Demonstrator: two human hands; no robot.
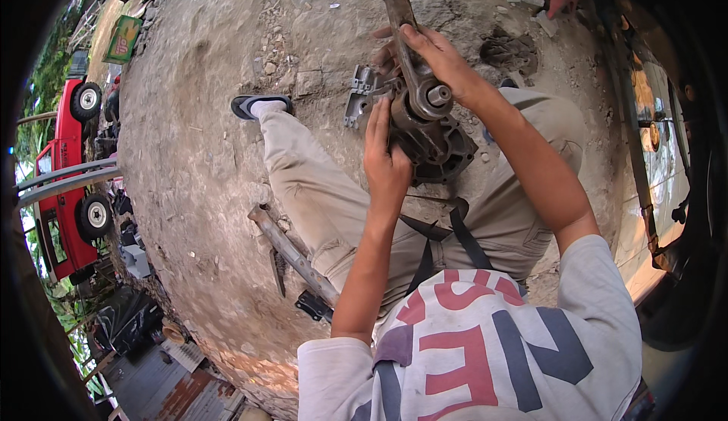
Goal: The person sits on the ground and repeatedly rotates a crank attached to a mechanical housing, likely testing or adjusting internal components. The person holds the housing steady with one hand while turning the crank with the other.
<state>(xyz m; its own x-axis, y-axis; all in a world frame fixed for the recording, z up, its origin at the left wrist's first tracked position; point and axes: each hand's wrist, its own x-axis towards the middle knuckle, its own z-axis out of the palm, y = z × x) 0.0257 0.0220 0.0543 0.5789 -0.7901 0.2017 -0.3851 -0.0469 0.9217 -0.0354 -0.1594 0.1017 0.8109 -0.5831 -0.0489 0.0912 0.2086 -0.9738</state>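
A dark cast-metal housing (447,159) with a flanged, bolt-holed face sits between my legs. A long steel lever arm (396,0) with an eye at its upper end runs down to a splined shaft (438,95) on the housing. My right hand (440,61) is wrapped round the middle of the lever. My left hand (388,148) grips the left side of the assembly, fingers pointing up along it. A lighter grey metal bracket (358,91) shows just left of my left fingertips; whether it is attached is unclear.
A long metal bar (284,243) and dark plate (312,305) lie by my left leg on cracked ground (197,156). Dark debris (506,56) and a red object (560,0) are beyond the assembly. A red vehicle (67,140) and clutter line the left edge; metal framework (644,209) the right.
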